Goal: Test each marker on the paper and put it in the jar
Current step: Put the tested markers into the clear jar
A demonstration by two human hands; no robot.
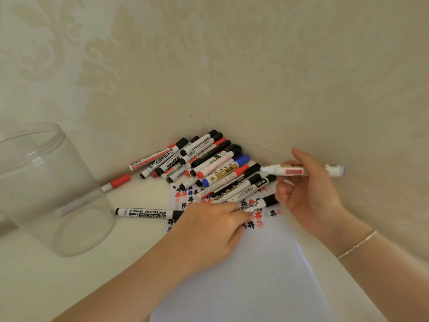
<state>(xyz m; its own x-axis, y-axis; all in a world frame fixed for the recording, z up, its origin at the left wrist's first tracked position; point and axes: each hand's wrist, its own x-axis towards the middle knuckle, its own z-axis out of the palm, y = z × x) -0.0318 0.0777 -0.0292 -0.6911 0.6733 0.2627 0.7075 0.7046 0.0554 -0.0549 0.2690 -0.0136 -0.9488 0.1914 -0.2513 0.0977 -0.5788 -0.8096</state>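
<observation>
Markers (209, 163), a pile too tangled to count, sit in the corner of a white table (69, 287) against patterned wallpaper, one clear jar (51, 189) far left, left hand (209, 231) flat on the scribbled paper (255, 275), right hand (308, 194) pinching one white marker (299, 170) above it.

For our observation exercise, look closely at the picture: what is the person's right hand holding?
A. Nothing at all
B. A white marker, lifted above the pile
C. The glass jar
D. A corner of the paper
B: the right hand grips a white marker held level above the pile of markers, well away from the jar.
</observation>
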